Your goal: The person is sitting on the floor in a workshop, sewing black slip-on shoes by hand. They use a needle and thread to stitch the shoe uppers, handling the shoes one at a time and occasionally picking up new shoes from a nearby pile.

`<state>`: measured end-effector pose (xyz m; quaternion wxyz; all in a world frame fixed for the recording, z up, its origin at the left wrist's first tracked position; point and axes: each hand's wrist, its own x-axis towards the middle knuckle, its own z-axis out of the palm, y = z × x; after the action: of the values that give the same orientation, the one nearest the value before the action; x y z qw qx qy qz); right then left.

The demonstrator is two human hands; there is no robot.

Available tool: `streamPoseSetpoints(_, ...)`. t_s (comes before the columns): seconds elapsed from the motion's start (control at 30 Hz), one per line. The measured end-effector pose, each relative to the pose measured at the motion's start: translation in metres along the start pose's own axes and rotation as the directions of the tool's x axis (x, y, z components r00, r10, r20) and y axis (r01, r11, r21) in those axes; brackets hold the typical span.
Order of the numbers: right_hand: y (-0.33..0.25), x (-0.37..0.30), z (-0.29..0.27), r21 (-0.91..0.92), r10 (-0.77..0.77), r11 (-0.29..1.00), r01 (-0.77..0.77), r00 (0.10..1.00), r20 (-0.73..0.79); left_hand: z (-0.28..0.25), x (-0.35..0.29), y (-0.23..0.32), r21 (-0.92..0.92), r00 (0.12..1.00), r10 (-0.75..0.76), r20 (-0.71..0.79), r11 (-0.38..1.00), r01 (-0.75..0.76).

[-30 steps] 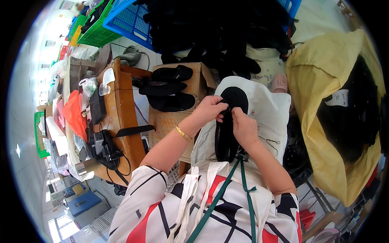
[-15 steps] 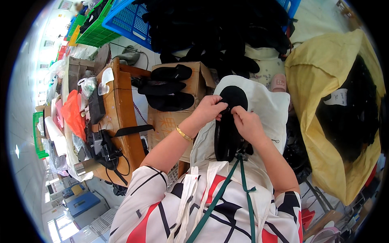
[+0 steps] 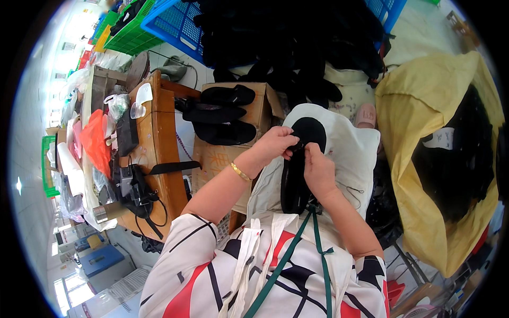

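Note:
A black cloth shoe [image 3: 295, 183] lies lengthwise on the white cloth [image 3: 350, 143] over my lap, its rounded toe pointing away from me. My left hand [image 3: 275, 143], with a gold bracelet at the wrist, pinches the left edge of the shoe's opening just behind the toe. Opposite it, my right hand [image 3: 319, 168] is closed over the shoe's right side, thumb and fingers pressed together. Whatever lies between the right fingertips is too small to make out. My hands partly cover the middle of the shoe.
Several black shoes [image 3: 225, 114] rest on a cardboard box [image 3: 260, 106] to the left, beside a wooden table [image 3: 161, 138]. A blue crate [image 3: 177, 26] heaped with black shoes is ahead. A yellow sack [image 3: 408, 153] of dark items stands right. A dark wire loop [image 3: 355, 190] lies on the cloth.
My right hand has turned more upright and drawn slightly back from the shoe's opening. The left hand keeps its pinch. The whole view has shifted a little.

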<state>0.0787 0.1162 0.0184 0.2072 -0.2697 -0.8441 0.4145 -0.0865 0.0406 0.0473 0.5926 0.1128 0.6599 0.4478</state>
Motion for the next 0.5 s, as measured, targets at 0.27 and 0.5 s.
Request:
streamPoseSetpoints(0.27,-0.018,0.030,-0.023,0.391,0.305,0.807,-0.444,0.878,0.369,0.004,-0.003,-0.005,-0.033,0.997,0.068,-0.029,0.997,-0.069)
streamPoseSetpoints(0.5,-0.012,0.035,-0.022,0.074,-0.063,0.995,0.063,0.998,-0.001,0.013,-0.001,-0.015,-0.021,0.982,0.141,-0.123,0.989,-0.145)
